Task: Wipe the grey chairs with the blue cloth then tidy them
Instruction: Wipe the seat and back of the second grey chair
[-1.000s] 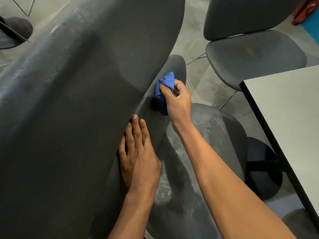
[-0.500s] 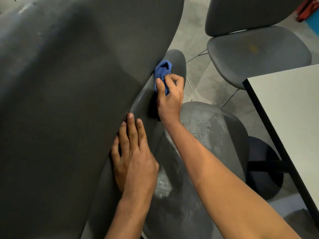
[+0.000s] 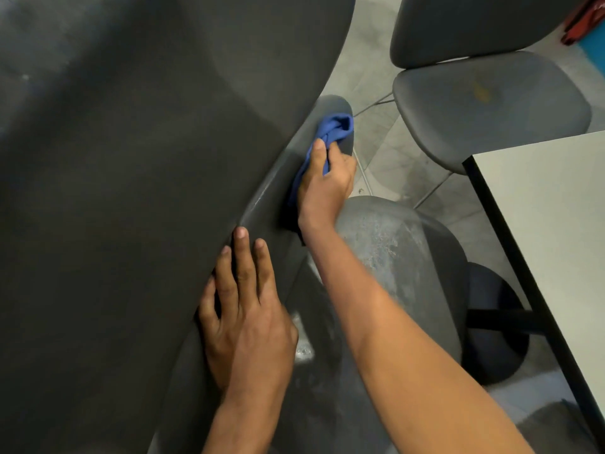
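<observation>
Right hand [image 3: 322, 188] gripping blue cloth [image 3: 334, 132] against grey chair [image 3: 268, 198], left hand [image 3: 245, 309] flat, no readable writing

Off to the right of the hand, a white table top [image 3: 550, 224] with a dark edge, cut off by the frame. Below it, a black round pedestal base [image 3: 494, 326] on grey floor tiles [image 3: 370, 54]. Far upper right, something red [image 3: 586, 18] beside a blue patch [image 3: 597, 50], too cropped to identify.

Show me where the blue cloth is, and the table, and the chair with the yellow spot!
Blue cloth [image 3: 337, 126], head view: on the bunched top part above the fingers.
Table [image 3: 550, 204], head view: on its bare pale top.
Chair with the yellow spot [image 3: 510, 106], head view: on the grey seat, beside the spot.
</observation>
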`<action>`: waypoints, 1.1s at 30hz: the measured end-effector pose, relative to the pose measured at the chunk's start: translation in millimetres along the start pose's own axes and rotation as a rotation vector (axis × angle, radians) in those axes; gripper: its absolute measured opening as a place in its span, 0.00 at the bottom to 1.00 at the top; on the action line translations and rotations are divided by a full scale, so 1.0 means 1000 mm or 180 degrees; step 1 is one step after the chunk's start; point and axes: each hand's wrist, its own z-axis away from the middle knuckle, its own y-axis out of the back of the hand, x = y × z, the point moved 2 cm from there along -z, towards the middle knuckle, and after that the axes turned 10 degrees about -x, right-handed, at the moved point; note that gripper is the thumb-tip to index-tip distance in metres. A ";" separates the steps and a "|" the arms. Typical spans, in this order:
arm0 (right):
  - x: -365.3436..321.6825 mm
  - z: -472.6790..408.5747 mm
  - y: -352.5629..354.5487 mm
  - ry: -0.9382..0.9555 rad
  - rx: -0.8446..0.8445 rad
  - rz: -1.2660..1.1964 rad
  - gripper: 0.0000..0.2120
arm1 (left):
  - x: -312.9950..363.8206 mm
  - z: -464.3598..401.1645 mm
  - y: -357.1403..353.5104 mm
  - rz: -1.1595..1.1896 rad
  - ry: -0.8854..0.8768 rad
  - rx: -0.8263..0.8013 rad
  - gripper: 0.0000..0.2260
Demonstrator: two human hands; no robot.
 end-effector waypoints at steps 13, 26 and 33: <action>0.021 -0.035 0.000 -0.0465 0.0104 0.0162 0.15 | 0.005 -0.006 -0.003 0.0057 0.0093 0.0009 0.28; 0.047 -0.072 0.001 -0.0776 0.0408 0.0375 0.17 | 0.003 -0.005 -0.010 0.0083 0.0045 0.0168 0.27; 0.110 0.021 -0.004 -0.0892 -0.0064 0.0281 0.20 | 0.002 -0.004 -0.009 0.0164 -0.0028 0.0178 0.27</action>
